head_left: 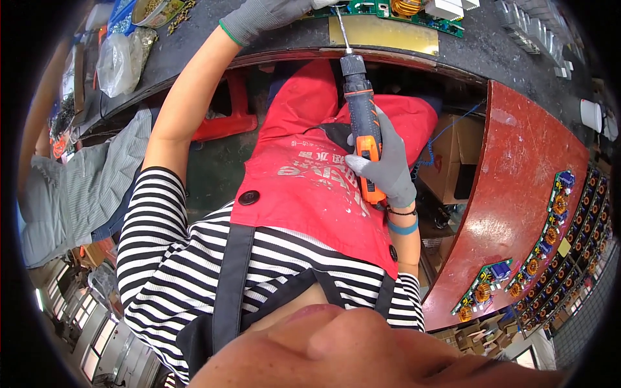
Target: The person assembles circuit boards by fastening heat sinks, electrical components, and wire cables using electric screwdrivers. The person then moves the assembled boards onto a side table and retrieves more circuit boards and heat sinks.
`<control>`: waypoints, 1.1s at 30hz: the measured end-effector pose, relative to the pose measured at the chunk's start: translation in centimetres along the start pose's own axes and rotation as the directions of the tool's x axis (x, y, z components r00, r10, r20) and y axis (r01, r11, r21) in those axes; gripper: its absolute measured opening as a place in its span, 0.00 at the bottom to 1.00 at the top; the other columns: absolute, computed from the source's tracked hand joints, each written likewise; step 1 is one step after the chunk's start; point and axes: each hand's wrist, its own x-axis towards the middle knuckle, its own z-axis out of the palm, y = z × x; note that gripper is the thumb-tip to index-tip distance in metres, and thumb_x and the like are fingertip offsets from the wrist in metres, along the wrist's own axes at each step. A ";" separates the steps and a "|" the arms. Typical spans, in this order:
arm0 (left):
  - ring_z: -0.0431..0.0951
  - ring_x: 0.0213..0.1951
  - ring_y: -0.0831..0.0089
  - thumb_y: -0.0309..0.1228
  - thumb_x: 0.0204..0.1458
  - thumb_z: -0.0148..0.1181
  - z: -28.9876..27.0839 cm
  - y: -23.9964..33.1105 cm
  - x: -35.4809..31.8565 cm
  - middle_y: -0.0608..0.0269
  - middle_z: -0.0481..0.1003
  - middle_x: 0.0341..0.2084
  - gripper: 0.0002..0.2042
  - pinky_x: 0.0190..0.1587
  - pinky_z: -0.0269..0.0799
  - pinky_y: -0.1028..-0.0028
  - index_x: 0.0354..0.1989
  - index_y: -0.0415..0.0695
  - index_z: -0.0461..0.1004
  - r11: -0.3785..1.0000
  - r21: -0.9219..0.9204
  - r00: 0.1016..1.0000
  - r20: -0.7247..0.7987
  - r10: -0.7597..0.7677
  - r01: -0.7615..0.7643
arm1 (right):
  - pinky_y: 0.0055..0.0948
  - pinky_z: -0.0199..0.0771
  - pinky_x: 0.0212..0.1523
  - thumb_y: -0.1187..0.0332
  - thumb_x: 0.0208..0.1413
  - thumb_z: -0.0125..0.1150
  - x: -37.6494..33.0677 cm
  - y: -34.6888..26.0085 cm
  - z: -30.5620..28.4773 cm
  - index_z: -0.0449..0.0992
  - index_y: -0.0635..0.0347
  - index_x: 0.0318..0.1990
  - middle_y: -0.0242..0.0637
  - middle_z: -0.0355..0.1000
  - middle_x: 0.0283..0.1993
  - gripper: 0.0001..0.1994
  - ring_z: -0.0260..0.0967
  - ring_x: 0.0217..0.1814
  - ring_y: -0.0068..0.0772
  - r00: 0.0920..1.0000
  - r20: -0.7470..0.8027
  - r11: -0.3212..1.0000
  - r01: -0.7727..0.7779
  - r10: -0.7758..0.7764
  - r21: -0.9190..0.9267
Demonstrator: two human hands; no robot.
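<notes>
R hand [387, 169], grey glove, clamped on orange/black electric screwdriver [361, 123], bit tip on green circuit board [388, 13] at table [504, 52] edge. L hand [265, 16] gloved, pressing on board, grip can't tell; brass plate [388, 33] just beside

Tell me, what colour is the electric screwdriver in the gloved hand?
The electric screwdriver is orange and dark grey, seen in the head view.
</notes>
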 end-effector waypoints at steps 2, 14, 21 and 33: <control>0.75 0.40 0.51 0.39 0.56 0.60 -0.5 -0.6 -0.4 0.49 0.74 0.37 0.24 0.41 0.70 0.61 0.60 0.43 0.71 0.985 0.168 0.996 0.071 -0.052 0.039 | 0.26 0.75 0.36 0.72 0.36 0.74 0.1 0.7 0.0 0.54 0.66 0.69 0.40 0.72 0.42 0.49 0.70 0.33 0.25 0.999 -0.015 0.999 0.043 -0.044 -0.031; 0.75 0.39 0.50 0.40 0.57 0.59 -1.0 0.5 0.2 0.48 0.74 0.36 0.24 0.41 0.70 0.61 0.59 0.43 0.71 0.918 0.351 0.958 0.143 -0.247 0.184 | 0.33 0.77 0.36 0.69 0.37 0.73 -0.2 -1.2 1.4 0.51 0.67 0.70 0.48 0.73 0.38 0.49 0.75 0.32 0.36 0.993 -0.087 0.951 0.049 -0.079 -0.304; 0.75 0.40 0.50 0.35 0.46 0.66 -0.1 2.1 0.8 0.50 0.74 0.36 0.29 0.42 0.71 0.60 0.60 0.44 0.71 0.866 0.493 0.973 0.143 -0.182 0.089 | 0.28 0.76 0.34 0.72 0.40 0.73 -0.5 -0.9 3.4 0.51 0.66 0.70 0.42 0.73 0.37 0.48 0.73 0.30 0.27 0.977 -0.158 0.906 0.068 -0.146 -0.417; 0.75 0.43 0.52 0.29 0.41 0.68 0.6 1.1 0.1 0.53 0.74 0.39 0.27 0.44 0.71 0.60 0.53 0.45 0.72 0.856 0.516 0.997 0.055 -0.050 0.015 | 0.40 0.76 0.43 0.68 0.40 0.73 -1.1 -2.2 3.5 0.49 0.74 0.68 0.56 0.68 0.46 0.49 0.73 0.42 0.48 0.986 -0.141 0.930 0.031 -0.088 -0.367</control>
